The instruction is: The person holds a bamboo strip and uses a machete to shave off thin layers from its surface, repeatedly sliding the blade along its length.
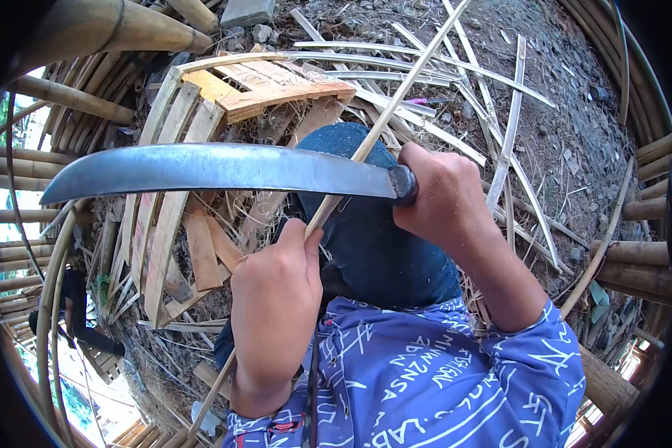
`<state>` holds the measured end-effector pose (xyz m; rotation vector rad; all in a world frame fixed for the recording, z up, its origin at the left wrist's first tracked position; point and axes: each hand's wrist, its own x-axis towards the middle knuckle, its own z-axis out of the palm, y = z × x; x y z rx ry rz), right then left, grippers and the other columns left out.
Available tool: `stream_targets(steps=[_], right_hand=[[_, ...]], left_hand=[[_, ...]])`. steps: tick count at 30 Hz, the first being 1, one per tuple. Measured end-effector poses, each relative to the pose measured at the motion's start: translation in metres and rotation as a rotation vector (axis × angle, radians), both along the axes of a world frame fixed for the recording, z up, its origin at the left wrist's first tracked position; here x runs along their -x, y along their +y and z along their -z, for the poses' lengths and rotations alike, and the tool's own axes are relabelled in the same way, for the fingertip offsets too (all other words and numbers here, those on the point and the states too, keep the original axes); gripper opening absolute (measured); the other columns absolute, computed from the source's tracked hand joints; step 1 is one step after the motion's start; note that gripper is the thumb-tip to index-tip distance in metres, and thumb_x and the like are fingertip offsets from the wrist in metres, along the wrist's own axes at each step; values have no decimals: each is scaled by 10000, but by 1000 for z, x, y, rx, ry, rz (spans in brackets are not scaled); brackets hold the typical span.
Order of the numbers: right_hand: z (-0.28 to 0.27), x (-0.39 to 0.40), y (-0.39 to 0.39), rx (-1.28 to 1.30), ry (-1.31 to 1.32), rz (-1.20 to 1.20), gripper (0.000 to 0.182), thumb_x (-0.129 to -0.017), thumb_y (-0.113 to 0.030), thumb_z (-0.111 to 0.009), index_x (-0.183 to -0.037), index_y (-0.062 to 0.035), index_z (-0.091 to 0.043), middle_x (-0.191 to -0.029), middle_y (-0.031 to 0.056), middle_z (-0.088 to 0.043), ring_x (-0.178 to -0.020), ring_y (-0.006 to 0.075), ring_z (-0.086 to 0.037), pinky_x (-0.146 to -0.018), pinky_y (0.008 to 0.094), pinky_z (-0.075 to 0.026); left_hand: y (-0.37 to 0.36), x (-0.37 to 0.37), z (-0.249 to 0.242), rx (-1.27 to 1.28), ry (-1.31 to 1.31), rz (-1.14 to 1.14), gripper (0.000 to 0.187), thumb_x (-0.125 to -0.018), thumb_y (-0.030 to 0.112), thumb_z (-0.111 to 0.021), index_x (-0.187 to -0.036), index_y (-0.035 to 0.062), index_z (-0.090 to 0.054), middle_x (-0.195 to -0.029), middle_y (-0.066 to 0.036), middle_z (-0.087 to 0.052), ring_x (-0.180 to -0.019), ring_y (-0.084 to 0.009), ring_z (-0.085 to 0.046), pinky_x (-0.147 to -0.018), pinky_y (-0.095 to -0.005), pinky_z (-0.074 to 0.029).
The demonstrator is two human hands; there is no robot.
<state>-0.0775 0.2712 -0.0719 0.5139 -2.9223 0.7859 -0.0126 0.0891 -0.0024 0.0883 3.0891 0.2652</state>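
My right hand [444, 190] is wrapped round the handle of a machete [224, 168]. Its broad, curved steel blade points to the left. In my left hand [276, 306], closed between thumb and fingers, is a long, thin bamboo strip [397, 101]. The strip runs slantwise from the top of the view, under the blade, and on below my left wrist. Where they cross, just above my left fingers, the blade overlaps the strip. Behind this crossing is my knee [384, 246] in dark blue trousers.
A slatted wooden crate [276, 97] stands just beyond my knee. Several split bamboo strips [511, 127] lie crossed on the littered ground at the right. Bamboo poles [112, 30] surround the place. A person's dark-clothed leg [89, 328] shows at lower left.
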Motion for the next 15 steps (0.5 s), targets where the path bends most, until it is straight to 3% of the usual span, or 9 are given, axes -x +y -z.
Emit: stream_targets(steps=[3, 4, 6, 7, 10, 13, 15], right_hand=[[1, 11, 15, -73, -8, 96, 232, -632, -140, -694, -805, -33, -582, -707, 180, -642, -680, 346, -659, -629, 431, -529], [10, 24, 27, -165, -20, 242, 206, -679, -129, -675, -856, -40, -617, -723, 182, -651, -702, 346, -666, -651, 429, -535], [6, 47, 50, -50, -177, 418, 132, -802, -135, -593, -841, -17, -638, -773, 196, -665, -729, 353, -669, -688, 452, -529], [16, 54, 61, -55, -110, 480, 135, -818, -131, -568, -824, -16, -640, -776, 203, -664, -732, 365, -664, -679, 467, -515], [18, 44, 63, -72, 31, 465, 127, -817, -101, -544, -828, -18, -640, -748, 213, -651, -726, 377, -655, -674, 474, -505], [8, 16, 41, 143, -114, 405, 111, -778, -86, -551, -827, -22, -627, -713, 237, -628, -726, 407, -636, -663, 483, -499], [4, -3, 23, 58, -93, 270, 107, -707, -71, -581, -801, -18, -585, -706, 233, -622, -715, 420, -629, -659, 489, -497]], left_hand=[[-4, -5, -1, -25, -50, -44, 244, -948, 202, -527, -771, 35, -511, -595, -194, -571, -582, -380, -603, -516, -462, -457], [-5, -6, -2, -63, -95, -74, 246, -950, 210, -527, -774, 40, -511, -592, -191, -571, -581, -378, -604, -510, -460, -457], [-5, -7, -5, -42, -106, -82, 245, -951, 214, -528, -775, 44, -512, -589, -186, -572, -581, -377, -606, -506, -458, -458], [-5, -7, -6, -22, -116, -88, 245, -951, 218, -529, -776, 47, -513, -587, -181, -573, -581, -375, -607, -503, -455, -459], [-4, -4, -6, -25, -111, -74, 246, -949, 217, -532, -772, 46, -512, -583, -176, -574, -579, -373, -609, -503, -455, -460], [1, -2, -1, -42, -107, -77, 245, -947, 216, -535, -772, 46, -514, -590, -179, -579, -577, -375, -608, -507, -459, -461], [1, 1, -1, -38, -107, -74, 241, -946, 214, -537, -777, 44, -516, -589, -182, -577, -576, -377, -606, -507, -460, -460]])
